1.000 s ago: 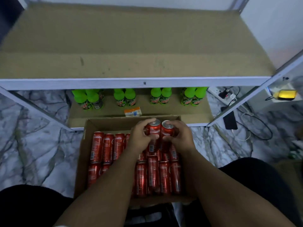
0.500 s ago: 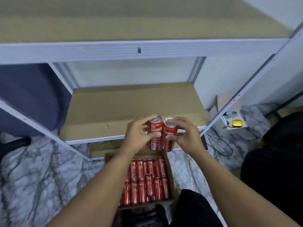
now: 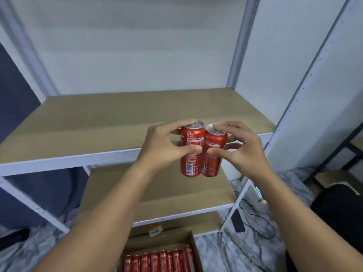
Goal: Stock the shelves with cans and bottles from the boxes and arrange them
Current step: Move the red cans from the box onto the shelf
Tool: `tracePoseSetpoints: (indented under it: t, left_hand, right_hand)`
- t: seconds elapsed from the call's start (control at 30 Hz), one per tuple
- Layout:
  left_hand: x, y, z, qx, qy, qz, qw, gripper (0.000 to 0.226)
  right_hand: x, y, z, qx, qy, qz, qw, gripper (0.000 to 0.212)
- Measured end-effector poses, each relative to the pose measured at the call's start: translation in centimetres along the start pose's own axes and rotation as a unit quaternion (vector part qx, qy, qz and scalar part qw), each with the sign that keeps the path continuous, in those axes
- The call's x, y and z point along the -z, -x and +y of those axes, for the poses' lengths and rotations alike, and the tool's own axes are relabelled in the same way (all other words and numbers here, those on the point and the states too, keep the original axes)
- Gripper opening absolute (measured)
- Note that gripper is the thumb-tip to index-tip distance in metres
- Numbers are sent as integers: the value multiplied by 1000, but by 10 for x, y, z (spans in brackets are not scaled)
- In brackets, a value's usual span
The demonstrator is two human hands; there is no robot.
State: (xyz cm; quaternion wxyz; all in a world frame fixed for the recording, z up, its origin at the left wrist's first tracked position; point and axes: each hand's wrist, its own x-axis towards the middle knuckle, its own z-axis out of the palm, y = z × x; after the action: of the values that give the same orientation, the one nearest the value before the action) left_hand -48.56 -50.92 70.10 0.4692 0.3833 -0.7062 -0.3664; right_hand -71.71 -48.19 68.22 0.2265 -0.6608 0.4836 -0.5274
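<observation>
Two red cans are in the air in front of the upper shelf (image 3: pixel 78 122), one in each hand and pressed side by side so that they touch. The left hand (image 3: pixel 163 148) has its thumb and fingers curled round the left can (image 3: pixel 191 152); the right hand (image 3: pixel 238 150) pinches the right can (image 3: pixel 214 152) the same way, fingertips over its rim. Both cans are upright, tilted slightly, just short of the upper shelf's front edge and overlapping it in the view.

By the look of it, stocking has hardly begun at this level: the upper shelf shows only bare board, and so does the shelf below it (image 3: pixel 157 185). Well below the upper shelf, the cardboard box (image 3: pixel 193 246) on the floor holds a row of red cans (image 3: pixel 157 262), so many trips seem left, and arranging after that.

Below and to the right of the upper shelf, cables and a dark phone-like thing (image 3: pixel 237 222) lie on the marbled floor. A small orange-and-white packet (image 3: pixel 155 229) sits on the lowest board, behind the box. Nothing blocks the way onto the upper shelf; its white uprights (image 3: pixel 238 46) frame an open front
</observation>
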Motion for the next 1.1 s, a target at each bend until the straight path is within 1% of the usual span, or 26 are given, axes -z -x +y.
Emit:
tracePoseSetpoints:
  t: [0.13, 0.27, 0.47, 0.73, 0.8, 0.87, 0.93, 1.0, 1.1]
  left_hand:
    - [-7, -42, 29, -33, 1, 1, 999, 59]
    - [-23, -79, 37, -61, -6, 10, 998, 61]
    - [-59, -122, 28, -51, 13, 14, 999, 61]
    - [-95, -151, -3, -20, 19, -6, 1000, 64]
    - [-99, -149, -10, -12, 29, -8, 999, 65]
    - [-100, -146, -16, -9, 40, -3, 999, 70]
    - [-101, -141, -20, -2, 38, 0, 999, 81]
    - [-103, -133, -27, 4, 16, 2, 1000, 95]
    - [-109, -124, -36, 8, 2, 13, 1000, 106]
  right_hand:
    - [30, -39, -12, 25, 12, 17, 999, 62]
    - [55, -69, -10, 44, 20, 36, 998, 61]
    - [81, -102, 19, 29, 47, 48, 997, 62]
    - [93, -116, 59, 14, 34, 51, 998, 62]
    - [93, -117, 66, 13, 47, 49, 998, 73]
    - [92, -116, 69, 5, 74, 31, 997, 95]
    - [90, -110, 75, -1, 70, 12, 997, 112]
    - [86, -103, 83, -10, 50, 6, 999, 116]
    - [80, -98, 95, -17, 54, 22, 998, 112]
